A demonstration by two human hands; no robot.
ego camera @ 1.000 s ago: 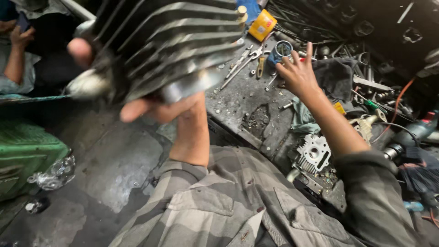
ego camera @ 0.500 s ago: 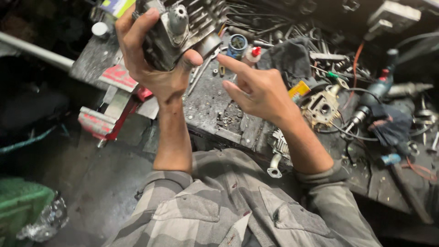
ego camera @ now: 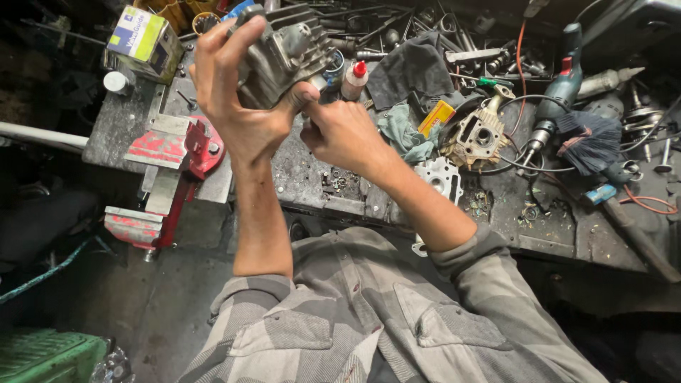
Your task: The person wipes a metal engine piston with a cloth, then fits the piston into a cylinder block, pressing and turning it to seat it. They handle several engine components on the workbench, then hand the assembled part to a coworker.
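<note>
Frankly, a good deal is hidden from me here. My left hand [ego camera: 237, 92] covers much of the grey finned metal engine cylinder [ego camera: 284, 50], so I see only its upper fins and one rounded port, and its underside is behind my palm. My right hand [ego camera: 344, 135] is curled into a fist turned away from the camera; I cannot tell whether its grip holds anything small, since the fingertips are tucked out of sight just under the cylinder.

The left grip is wrapped firmly round the cylinder, fingers spread over the top and thumb pressed against its lower edge, holding it raised above the dark, grimy metal tabletop [ego camera: 312, 177]. The right fist sits just beside the left thumb, seemingly touching it.

Behind the hands, a small white bottle with a red cap [ego camera: 352, 79] is partly blocked by the cylinder. A red bench vise [ego camera: 191, 152] is clamped at the tabletop's left edge. A teal rag [ego camera: 401, 135], a pale metal engine casing [ego camera: 479, 138] and a blue-green power drill [ego camera: 560, 92] lie to the right among tangled cables, hard to separate.
</note>
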